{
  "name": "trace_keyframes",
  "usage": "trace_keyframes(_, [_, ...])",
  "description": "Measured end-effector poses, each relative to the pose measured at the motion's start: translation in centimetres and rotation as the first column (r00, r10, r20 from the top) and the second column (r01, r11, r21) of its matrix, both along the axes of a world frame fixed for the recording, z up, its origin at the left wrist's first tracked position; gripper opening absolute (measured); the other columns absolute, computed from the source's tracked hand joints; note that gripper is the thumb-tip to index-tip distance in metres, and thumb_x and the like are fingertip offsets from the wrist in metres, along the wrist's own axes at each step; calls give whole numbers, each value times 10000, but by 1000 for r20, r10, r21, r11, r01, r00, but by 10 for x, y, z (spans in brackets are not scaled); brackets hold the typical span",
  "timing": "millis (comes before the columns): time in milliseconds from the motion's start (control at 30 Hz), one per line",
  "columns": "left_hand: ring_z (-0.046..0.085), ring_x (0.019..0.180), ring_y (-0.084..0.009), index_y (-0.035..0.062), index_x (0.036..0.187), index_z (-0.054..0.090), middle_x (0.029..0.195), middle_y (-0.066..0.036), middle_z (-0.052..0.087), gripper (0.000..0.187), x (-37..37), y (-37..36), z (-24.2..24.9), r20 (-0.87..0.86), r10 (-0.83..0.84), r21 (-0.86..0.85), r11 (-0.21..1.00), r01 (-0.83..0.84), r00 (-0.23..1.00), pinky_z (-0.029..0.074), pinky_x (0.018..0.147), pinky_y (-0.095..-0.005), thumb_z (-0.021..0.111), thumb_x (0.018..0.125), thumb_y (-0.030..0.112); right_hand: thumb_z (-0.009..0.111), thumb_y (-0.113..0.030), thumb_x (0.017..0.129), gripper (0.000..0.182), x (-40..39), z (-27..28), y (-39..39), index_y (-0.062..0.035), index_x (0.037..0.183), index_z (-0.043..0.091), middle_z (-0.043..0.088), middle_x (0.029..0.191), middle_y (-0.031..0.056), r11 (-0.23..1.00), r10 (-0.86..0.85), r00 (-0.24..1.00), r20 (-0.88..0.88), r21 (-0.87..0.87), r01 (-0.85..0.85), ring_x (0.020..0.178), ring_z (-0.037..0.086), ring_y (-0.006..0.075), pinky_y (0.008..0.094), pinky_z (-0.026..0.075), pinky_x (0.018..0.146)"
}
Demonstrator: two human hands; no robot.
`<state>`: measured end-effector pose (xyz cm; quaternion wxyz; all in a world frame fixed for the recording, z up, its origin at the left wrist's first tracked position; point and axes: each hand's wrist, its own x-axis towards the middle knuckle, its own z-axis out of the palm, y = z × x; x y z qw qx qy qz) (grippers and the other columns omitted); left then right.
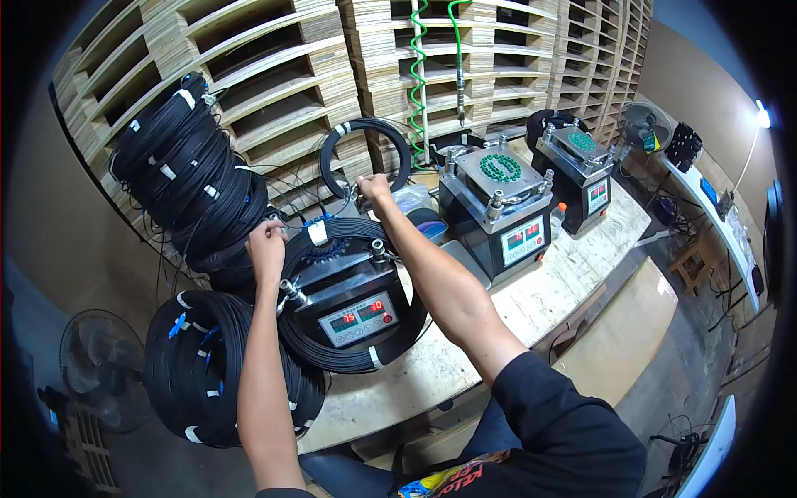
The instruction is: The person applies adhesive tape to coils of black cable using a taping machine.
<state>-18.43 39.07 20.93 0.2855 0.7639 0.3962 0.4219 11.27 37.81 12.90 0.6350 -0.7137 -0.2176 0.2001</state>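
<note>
My left hand (267,246) is closed, fingertips pinched together beside the tall stack of black cable coils (183,166); the small thing in them is too small to name. My right hand (373,187) is closed at the lower part of an upright black cable coil (400,149), and its fingers hide what they grip. Between my forearms stands a metal-topped machine (332,286) with red digits on its panel (359,319). Blue connectors (316,221) sit along its far edge. Another black coil with white ties (374,358) lies around this machine.
Two similar machines (519,245) (585,178) with green connector rings stand right on the wooden table (573,270). A small orange-capped bottle (559,217) is between them. More coils (199,365) are at left, near a fan (104,369). Pallets (332,50) rise behind; a green hose (418,75) hangs there.
</note>
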Motion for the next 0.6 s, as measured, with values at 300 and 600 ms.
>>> trace_keyframes(300, [664, 687, -127, 7, 999, 734, 739, -92, 717, 197, -1, -7, 6, -39, 18, -9, 1000, -18, 999, 482, 648, -266, 560, 942, 79, 753, -281, 790, 386, -24, 27, -29, -35, 1084, 712, 718, 911, 247, 989, -150, 932, 330, 39, 145, 927, 711, 361, 429, 534, 880])
trace_keyframes(600, [662, 694, -123, 10, 995, 734, 734, -77, 709, 192, 0, -6, 6, -13, 8, -31, 999, -8, 1000, 475, 648, -264, 566, 954, 93, 679, -378, 870, 629, -55, 57, -50, -76, 1391, 496, 610, 1121, 347, 987, -144, 853, 502, 6, 163, 1078, 600, 511, 540, 493, 927])
